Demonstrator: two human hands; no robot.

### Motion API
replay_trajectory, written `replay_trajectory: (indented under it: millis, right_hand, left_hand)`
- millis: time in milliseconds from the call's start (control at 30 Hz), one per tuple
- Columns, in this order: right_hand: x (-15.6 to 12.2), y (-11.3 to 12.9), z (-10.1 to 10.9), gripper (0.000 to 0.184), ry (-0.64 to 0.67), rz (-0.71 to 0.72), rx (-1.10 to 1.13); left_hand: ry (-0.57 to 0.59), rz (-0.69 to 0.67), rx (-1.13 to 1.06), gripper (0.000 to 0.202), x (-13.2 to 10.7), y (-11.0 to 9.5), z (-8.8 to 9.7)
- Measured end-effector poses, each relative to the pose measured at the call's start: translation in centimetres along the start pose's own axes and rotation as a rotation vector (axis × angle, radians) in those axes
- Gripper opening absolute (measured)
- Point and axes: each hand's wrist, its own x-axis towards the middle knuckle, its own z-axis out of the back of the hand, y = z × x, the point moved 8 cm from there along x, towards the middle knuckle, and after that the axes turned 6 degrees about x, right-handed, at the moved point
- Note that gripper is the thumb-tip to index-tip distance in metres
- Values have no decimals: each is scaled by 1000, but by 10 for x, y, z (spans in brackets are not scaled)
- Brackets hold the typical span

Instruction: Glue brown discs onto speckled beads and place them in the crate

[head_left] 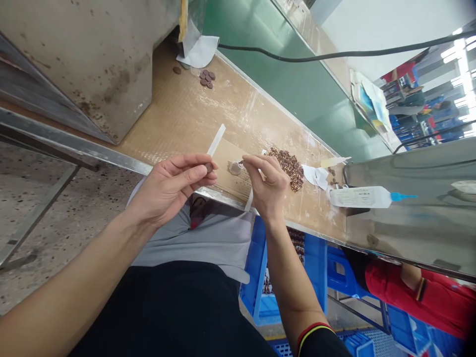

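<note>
Between the thumb and fingers of my left hand (182,181) is a small brown disc (208,168), partly covered by the fingertips. My right hand (268,181) is closed in a pinch, and what its fingertips hold is too small to name. Just left of those fingertips, a small round clear dish (234,168) rests on a cardboard piece (223,158). To the right of my right hand lies a heap of small brown and gold parts (290,168). Several brown discs (207,78) lie together farther back on the bench.
A white squeeze bottle (360,197) with a blue tip lies at the right, near a thin dropper (334,161) and crumpled white paper (316,176). A stained metal machine (92,59) stands at the left. Blue crates (266,310) sit below the bench, near a person in red (435,297).
</note>
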Motion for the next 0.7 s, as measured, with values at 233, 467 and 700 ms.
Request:
replay_trajectory:
  millis: [233, 467, 700]
  right_hand:
    - [-1, -1, 1, 19, -49, -33, 71]
    - [-2, 1, 4, 21, -62, 26, 39]
    - [-4, -3, 3, 20, -37, -7, -10]
  left_hand:
    - [-29, 4, 33, 24, -1, 1, 3]
    - [-10, 2, 30, 22, 0, 0, 2]
    - [-17, 5, 34, 23, 0, 1, 3]
